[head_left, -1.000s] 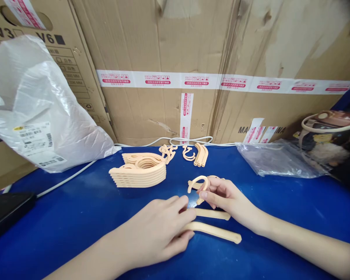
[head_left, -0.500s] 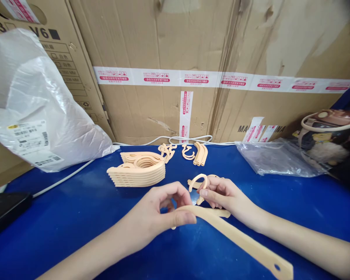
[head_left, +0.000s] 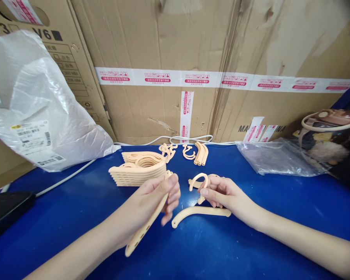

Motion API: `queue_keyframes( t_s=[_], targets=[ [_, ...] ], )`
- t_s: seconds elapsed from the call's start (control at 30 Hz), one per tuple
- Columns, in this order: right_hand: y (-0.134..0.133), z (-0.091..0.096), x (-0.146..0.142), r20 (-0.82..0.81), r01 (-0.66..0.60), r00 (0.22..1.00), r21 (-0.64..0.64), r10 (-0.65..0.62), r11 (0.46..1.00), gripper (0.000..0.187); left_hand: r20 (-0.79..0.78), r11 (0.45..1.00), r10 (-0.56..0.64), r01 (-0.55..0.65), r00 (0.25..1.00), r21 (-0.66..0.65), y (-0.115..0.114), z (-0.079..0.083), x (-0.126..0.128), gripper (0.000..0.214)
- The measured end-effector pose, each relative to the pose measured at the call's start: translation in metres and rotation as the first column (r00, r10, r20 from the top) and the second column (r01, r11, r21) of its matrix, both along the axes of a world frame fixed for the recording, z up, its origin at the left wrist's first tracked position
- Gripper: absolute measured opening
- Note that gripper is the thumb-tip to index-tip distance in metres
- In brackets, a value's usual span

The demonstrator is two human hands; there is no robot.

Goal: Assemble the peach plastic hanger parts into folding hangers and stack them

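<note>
My left hand (head_left: 151, 202) is closed round a long peach plastic arm piece (head_left: 140, 233), which slants from my fingertips down toward my wrist, with small holes at its lower end. My right hand (head_left: 224, 196) pinches a peach plastic hook piece (head_left: 198, 179) just above the blue table (head_left: 76, 210). A second curved arm piece (head_left: 198, 213) lies on the table between my hands, under my right fingers. A stack of assembled peach hangers (head_left: 140, 171) sits just beyond my left hand.
Loose hooks (head_left: 188, 152) and short arm pieces (head_left: 201, 154) lie near the cardboard boxes (head_left: 192, 46) at the back. A white plastic bag (head_left: 32, 105) sits at left, a clear bag (head_left: 277, 157) at right, a white cable (head_left: 64, 179) across the left, a black object (head_left: 6, 210) at far left.
My left hand picked one long arm piece off the table, lifted it and swung it round so it now points down toward my wrist. My right hand stayed put with the hook.
</note>
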State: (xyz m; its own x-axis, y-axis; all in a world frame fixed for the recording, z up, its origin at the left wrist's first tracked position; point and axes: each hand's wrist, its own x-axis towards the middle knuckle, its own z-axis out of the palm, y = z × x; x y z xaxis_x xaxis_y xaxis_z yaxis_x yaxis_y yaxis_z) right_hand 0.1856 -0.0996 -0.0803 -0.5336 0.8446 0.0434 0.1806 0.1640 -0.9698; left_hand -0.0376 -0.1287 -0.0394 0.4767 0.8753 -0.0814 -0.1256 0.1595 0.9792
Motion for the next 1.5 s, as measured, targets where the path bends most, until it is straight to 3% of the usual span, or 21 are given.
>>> queue_keyframes(
  t_s=[0.17,0.37,0.57,0.67,0.8,1.07,1.27,1.5],
  targets=[
    [0.0,0.002,-0.001,-0.002,-0.005,1.0,0.019,0.005,1.0,0.036,-0.044,0.968,-0.231,0.226,0.972,-0.106,-0.005,0.001,0.001,0.044],
    [-0.001,0.004,-0.002,-0.001,0.006,1.0,0.021,-0.006,1.0,0.034,0.097,0.919,-0.331,0.344,0.938,-0.192,-0.009,0.005,0.001,0.022],
    [0.0,0.004,-0.002,0.017,0.007,1.0,0.028,-0.008,1.0,0.035,0.027,0.88,-0.422,0.416,0.906,-0.227,-0.004,-0.001,-0.004,0.035],
    [-0.001,0.004,-0.002,0.019,0.005,1.0,0.029,-0.006,1.0,0.034,-0.001,0.892,-0.409,0.4,0.913,-0.21,-0.004,-0.003,-0.003,0.042],
    [-0.001,0.004,-0.002,0.024,0.006,1.0,0.033,-0.007,0.999,0.033,-0.093,0.948,-0.301,0.287,0.949,-0.138,-0.007,-0.005,0.001,0.05],
    [-0.001,0.003,-0.001,0.015,0.005,1.0,0.034,-0.005,0.999,0.032,-0.189,0.963,-0.269,0.264,0.944,-0.051,-0.008,0.001,0.002,0.053],
    [0.0,0.001,-0.001,0.019,0.013,1.0,0.026,-0.013,1.0,0.032,-0.072,0.914,-0.377,0.358,0.923,-0.193,-0.009,-0.007,-0.002,0.043],
    [-0.001,0.002,-0.001,0.025,0.017,1.0,0.035,-0.018,0.999,0.032,-0.106,0.952,-0.272,0.252,0.956,-0.171,-0.007,-0.004,0.0,0.05]
  ],
)
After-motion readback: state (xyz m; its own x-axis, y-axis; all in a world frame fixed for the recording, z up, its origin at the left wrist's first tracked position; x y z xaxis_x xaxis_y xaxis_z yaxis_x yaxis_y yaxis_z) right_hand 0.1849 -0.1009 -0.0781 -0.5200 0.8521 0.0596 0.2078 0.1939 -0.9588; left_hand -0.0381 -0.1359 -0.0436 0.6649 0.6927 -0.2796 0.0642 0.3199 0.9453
